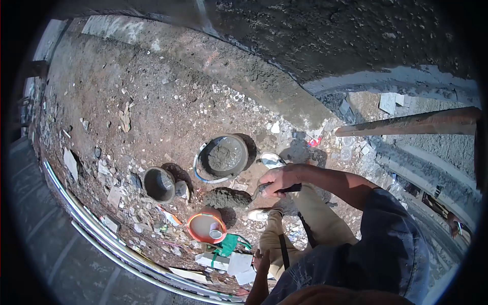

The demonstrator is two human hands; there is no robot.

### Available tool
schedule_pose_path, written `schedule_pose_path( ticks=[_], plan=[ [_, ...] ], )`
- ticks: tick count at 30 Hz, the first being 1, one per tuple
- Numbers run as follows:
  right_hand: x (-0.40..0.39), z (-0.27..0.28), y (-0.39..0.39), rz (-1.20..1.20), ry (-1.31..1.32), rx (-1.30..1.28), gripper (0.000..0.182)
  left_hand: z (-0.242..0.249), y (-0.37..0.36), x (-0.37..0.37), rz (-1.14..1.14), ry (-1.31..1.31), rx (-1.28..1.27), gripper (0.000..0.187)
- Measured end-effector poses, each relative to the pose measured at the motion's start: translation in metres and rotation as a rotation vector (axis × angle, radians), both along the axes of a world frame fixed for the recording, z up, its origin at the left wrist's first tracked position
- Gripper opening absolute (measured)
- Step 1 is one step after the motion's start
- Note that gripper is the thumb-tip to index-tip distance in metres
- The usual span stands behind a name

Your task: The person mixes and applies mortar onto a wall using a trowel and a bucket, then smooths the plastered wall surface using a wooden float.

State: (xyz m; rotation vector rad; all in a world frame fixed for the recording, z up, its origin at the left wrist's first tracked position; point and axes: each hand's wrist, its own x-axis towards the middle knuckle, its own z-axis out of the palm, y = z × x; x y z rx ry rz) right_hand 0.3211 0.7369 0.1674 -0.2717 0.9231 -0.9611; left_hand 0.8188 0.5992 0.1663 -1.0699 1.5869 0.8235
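My right hand (279, 180) is closed around the dark handle of a trowel (295, 188). The trowel's blade carries a heap of wet grey mortar (227, 197) and hangs over the ground between the tubs. Beside my thigh hangs my left hand (262, 261), its fingers apart and nothing visible in it. A large round tub (245, 156) with grey mortar inside stands just beyond the trowel. Nearer my left side is an orange-rimmed bucket (190, 230) of cloudy water with a cup (215, 232) in it.
A smaller bucket (147, 185) stands farther ahead. Rubble and white tile pieces (240, 263) litter the ground near a green cloth (229, 245). Long pipes (91, 213) run along the left. A rusty beam (412, 123) and a rough mortared wall (356, 40) lie to the right side.
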Motion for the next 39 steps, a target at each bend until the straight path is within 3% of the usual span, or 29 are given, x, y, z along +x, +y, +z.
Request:
schedule_pose_path(
  ticks=[1, 2, 4, 5, 6, 8, 9, 10, 12, 14, 15, 17, 18, 19, 21, 23, 24, 25, 26, 27, 28, 29, 30, 31, 32, 33, 34, 36, 39],
  plan=[
    [-0.031, -0.003, 0.031, -0.047, -0.04, 0.111, 0.032, 0.011, -0.004, -0.021, 0.056, -0.052, -0.029, 0.082],
    [-0.069, -0.012, 0.067, -0.084, 0.192, 0.151, 0.033, 0.004, -0.011, -0.011, 0.014, 0.042, -0.013, 0.082],
    [-0.16, 0.031, 0.138, -0.144, 0.822, 0.483, 0.03, -0.014, -0.024, 0.036, -0.073, 0.218, 0.027, 0.081],
    [-0.184, 0.08, 0.167, -0.359, 1.07, 0.55, 0.028, 0.012, -0.023, 0.009, 0.324, 0.036, -0.015, 0.081],
    [-0.19, 0.152, 0.179, -0.68, 1.062, 0.475, 0.023, 0.013, -0.025, 0.008, 0.337, 0.044, 0.004, 0.079],
    [-0.172, 0.27, 0.195, -0.74, 1.204, 0.478, 0.021, 0.031, -0.034, 0.012, 0.341, 0.051, 0.059, 0.076],
    [-0.156, 0.312, 0.194, -0.682, 1.262, 0.573, 0.026, 0.044, -0.031, 0.003, 0.053, 0.136, -0.022, 0.07],
    [-0.141, 0.335, 0.196, -0.66, 1.289, 0.566, 0.025, 0.039, -0.036, 0.0, -0.203, 0.12, 0.069, 0.072],
    [-0.113, 0.34, 0.205, -0.622, 1.283, 0.576, 0.028, 0.027, -0.048, -0.001, -0.717, 0.177, 0.217, 0.076],
    [-0.08, 0.31, 0.203, -0.619, 1.21, 0.79, 0.034, -0.014, -0.047, 0.012, -0.372, 0.149, 0.063, 0.076],
    [-0.058, 0.25, 0.213, -0.611, 1.544, 0.748, 0.039, -0.011, -0.043, -0.011, -0.093, 0.202, 0.053, 0.075],
    [-0.008, 0.196, 0.173, -0.582, 1.492, 0.861, 0.052, 0.026, -0.036, -0.062, 0.469, 0.283, 0.064, 0.072],
    [0.014, 0.191, 0.141, -0.48, 1.335, 0.901, 0.056, 0.033, -0.04, -0.077, 0.571, 0.38, 0.041, 0.065],
    [0.04, 0.171, 0.111, -0.45, 1.28, 0.802, 0.057, 0.076, -0.044, -0.108, 0.604, 0.549, 0.087, 0.062],
    [0.092, 0.207, 0.029, -0.411, 1.15, 0.532, 0.056, 0.152, -0.051, -0.15, 0.736, 0.556, 0.172, 0.078],
    [0.156, 0.229, -0.042, -0.428, 1.213, 0.273, 0.05, 0.196, -0.058, -0.164, 0.875, 0.681, 0.438, 0.089],
    [0.181, 0.254, -0.069, -0.379, 1.224, 0.06, 0.051, 0.223, -0.064, -0.163, 1.072, 0.771, 0.715, 0.085],
    [0.204, 0.27, -0.087, -0.166, 1.407, -0.072, 0.055, 0.235, -0.066, -0.159, 1.286, 0.898, 0.877, 0.066],
    [0.22, 0.287, -0.093, -0.14, 1.483, -0.189, 0.056, 0.244, -0.071, -0.152, 1.397, 1.044, 0.768, 0.044],
    [0.236, 0.308, -0.099, -0.118, 1.561, -0.307, 0.058, 0.249, -0.079, -0.139, 1.525, 1.175, 0.622, 0.026],
    [0.242, 0.309, -0.098, -0.147, 1.552, -0.378, 0.053, 0.246, -0.091, -0.121, 1.742, 1.272, 0.624, 0.023],
    [0.244, 0.323, -0.093, -0.011, 1.484, -0.226, 0.051, 0.253, -0.106, -0.091, 1.798, 1.225, 0.476, 0.022],
    [0.249, 0.314, -0.078, -0.19, 1.288, -0.194, 0.05, 0.255, -0.119, -0.057, 1.793, 1.231, 0.505, 0.021],
    [0.254, 0.315, -0.058, -0.214, 1.216, -0.015, 0.048, 0.259, -0.121, -0.023, 1.765, 1.189, 0.304, 0.021],
    [0.263, 0.302, -0.038, -0.313, 1.149, -0.004, 0.046, 0.23, -0.126, 0.02, 1.747, 1.115, 0.141, 0.02],
    [0.262, 0.243, 0.003, -0.341, 1.188, 0.14, 0.043, 0.201, -0.123, 0.064, 1.659, 1.008, -0.088, 0.021],
    [0.261, 0.207, 0.035, -0.274, 1.19, 0.312, 0.045, 0.188, -0.113, 0.109, 1.568, 1.005, -0.172, 0.027],
    [0.261, 0.174, 0.086, -0.072, 1.12, 0.604, 0.049, 0.126, -0.086, 0.211, 1.319, 0.655, -0.466, 0.029],
    [0.263, 0.178, 0.096, 0.129, 0.95, 0.769, 0.054, 0.089, -0.012, 0.318, 1.839, 0.349, -0.386, 0.024]
  ],
)
